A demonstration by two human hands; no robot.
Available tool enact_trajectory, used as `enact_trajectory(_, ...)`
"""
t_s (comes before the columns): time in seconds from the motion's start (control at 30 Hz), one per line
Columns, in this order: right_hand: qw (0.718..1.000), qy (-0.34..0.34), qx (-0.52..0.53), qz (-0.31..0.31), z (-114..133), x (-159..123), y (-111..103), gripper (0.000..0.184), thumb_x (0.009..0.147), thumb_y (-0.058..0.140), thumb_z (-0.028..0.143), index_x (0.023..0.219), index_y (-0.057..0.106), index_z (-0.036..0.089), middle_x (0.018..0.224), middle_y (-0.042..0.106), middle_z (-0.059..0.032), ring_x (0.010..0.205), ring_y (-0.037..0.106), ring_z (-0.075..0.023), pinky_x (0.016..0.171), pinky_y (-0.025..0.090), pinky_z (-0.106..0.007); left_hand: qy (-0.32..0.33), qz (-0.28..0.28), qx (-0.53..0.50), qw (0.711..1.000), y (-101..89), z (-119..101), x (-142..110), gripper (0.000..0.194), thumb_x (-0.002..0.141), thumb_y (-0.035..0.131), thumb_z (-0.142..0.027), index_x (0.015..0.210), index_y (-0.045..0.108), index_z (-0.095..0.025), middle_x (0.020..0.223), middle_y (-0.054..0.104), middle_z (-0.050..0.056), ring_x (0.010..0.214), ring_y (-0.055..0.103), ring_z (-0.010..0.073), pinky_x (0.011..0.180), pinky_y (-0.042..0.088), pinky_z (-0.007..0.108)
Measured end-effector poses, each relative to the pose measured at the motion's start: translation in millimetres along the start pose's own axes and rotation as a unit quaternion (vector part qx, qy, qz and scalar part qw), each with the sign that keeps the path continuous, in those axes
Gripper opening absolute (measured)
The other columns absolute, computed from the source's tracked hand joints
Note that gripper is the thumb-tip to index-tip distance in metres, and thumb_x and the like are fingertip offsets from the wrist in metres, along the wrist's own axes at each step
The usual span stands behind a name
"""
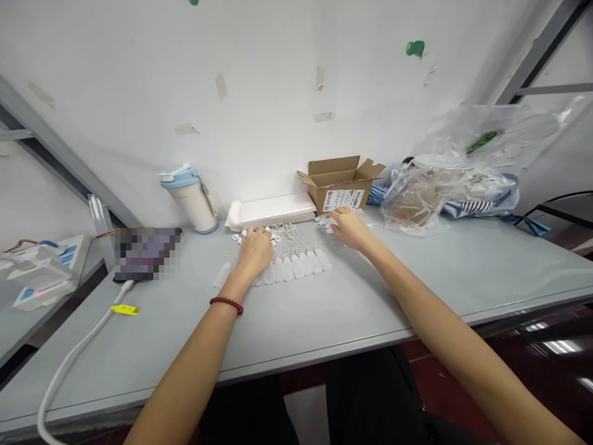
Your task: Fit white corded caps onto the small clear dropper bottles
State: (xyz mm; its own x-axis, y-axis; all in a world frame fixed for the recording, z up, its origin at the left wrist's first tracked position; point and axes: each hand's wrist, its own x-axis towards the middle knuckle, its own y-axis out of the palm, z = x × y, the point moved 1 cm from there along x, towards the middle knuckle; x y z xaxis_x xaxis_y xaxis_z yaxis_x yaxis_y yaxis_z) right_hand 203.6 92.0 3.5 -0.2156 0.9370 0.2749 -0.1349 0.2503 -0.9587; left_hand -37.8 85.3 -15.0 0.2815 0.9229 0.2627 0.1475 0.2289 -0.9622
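Observation:
My left hand (257, 250) reaches down into a small heap of white caps (236, 237), its fingers bent and closed at the tips. Whatever they pinch is hidden. My right hand (351, 227) is over some small translucent white pieces (324, 219) in front of the cardboard box, with thumb and forefinger apart. Nearer to me lies a row of several flat translucent white tags (296, 267), each with a thin white loop at its top. The left wrist and forearm cover part of this row. Beside the caps is a tangle of white cord (288, 230).
Behind the caps lies a stack of white flat packs (273, 210). The open cardboard box (340, 185) stands to its right, a tumbler (189, 201) to its left. A phone (146, 253) with a white cable is at the left. Plastic bags (417, 198) crowd the right back.

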Motion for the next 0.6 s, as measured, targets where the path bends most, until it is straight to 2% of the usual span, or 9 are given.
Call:
enact_trajectory(0.17, 0.998, 0.02, -0.042, 0.036, -3.9, -0.6, 5.0, 0.036, 0.082, 0.048, 0.013, 0.116, 0.059, 0.014, 0.116, 0.058, -0.0161, 0.111, 0.047, -0.0306, 0.085, 0.038, -0.038, -0.014, -0.082, -0.075, 0.994, -1.3, -0.1, 1.4, 0.04, 0.08, 0.035, -0.006, 0.106, 0.065, -0.008, 0.11, 0.065, 0.014, 0.111, 0.05, 0.0283, 0.095, 0.039, 0.043)
enact_trajectory(0.27, 0.996, 0.033, -0.061, 0.055, -4.8, -1.2, 6.7, 0.035, 0.083, 0.046, 0.014, 0.115, 0.059, 0.013, 0.116, 0.056, -0.0185, 0.112, 0.046, -0.0324, 0.084, 0.039, -0.04, -0.03, -0.147, -0.178, 0.972, -6.7, -4.3, 0.4, 0.037, 0.078, 0.038, -0.008, 0.1, 0.067, -0.012, 0.104, 0.069, 0.01, 0.104, 0.057, 0.0242, 0.093, 0.043, 0.04)
enact_trajectory(0.33, 0.995, 0.034, -0.063, 0.067, -4.0, -1.7, 7.3, 0.036, 0.083, 0.045, 0.014, 0.117, 0.058, 0.013, 0.115, 0.055, -0.0192, 0.111, 0.047, -0.0327, 0.083, 0.04, -0.041, -0.056, -0.165, -0.261, 0.949, -10.1, -8.0, -1.0, 0.029, 0.078, 0.044, -0.013, 0.093, 0.069, -0.016, 0.098, 0.071, 0.007, 0.092, 0.062, 0.0218, 0.086, 0.048, 0.038)
enact_trajectory(0.47, 0.995, 0.034, -0.066, 0.073, -1.4, -2.1, 7.2, 0.038, 0.08, 0.046, 0.008, 0.115, 0.059, 0.013, 0.115, 0.056, -0.0194, 0.109, 0.049, -0.0317, 0.081, 0.04, -0.04, -0.11, -0.167, -0.403, 0.893, -11.5, -14.4, -3.3, 0.015, 0.072, 0.056, -0.019, 0.078, 0.068, -0.015, 0.084, 0.071, 0.006, 0.075, 0.064, 0.0175, 0.075, 0.05, 0.032)
enact_trajectory(0.53, 0.995, 0.03, -0.068, 0.073, -0.4, -2.2, 7.1, 0.038, 0.079, 0.045, 0.005, 0.113, 0.06, 0.012, 0.115, 0.056, -0.0194, 0.109, 0.049, -0.0317, 0.081, 0.04, -0.039, -0.13, -0.156, -0.477, 0.855, -10.5, -16.3, -3.8, 0.011, 0.068, 0.06, -0.019, 0.075, 0.067, -0.014, 0.075, 0.069, 0.005, 0.069, 0.063, 0.0159, 0.072, 0.051, 0.03)
enact_trajectory(0.6, 0.995, 0.023, -0.067, 0.071, 0.1, -2.2, 7.5, 0.037, 0.078, 0.044, 0.003, 0.11, 0.061, 0.012, 0.115, 0.057, -0.0192, 0.109, 0.048, -0.0319, 0.081, 0.04, -0.039, -0.144, -0.136, -0.549, 0.812, -10.6, -18.2, -4.6, 0.017, 0.065, 0.063, -0.018, 0.081, 0.066, -0.013, 0.07, 0.067, 0.003, 0.064, 0.062, 0.0145, 0.068, 0.05, 0.029)
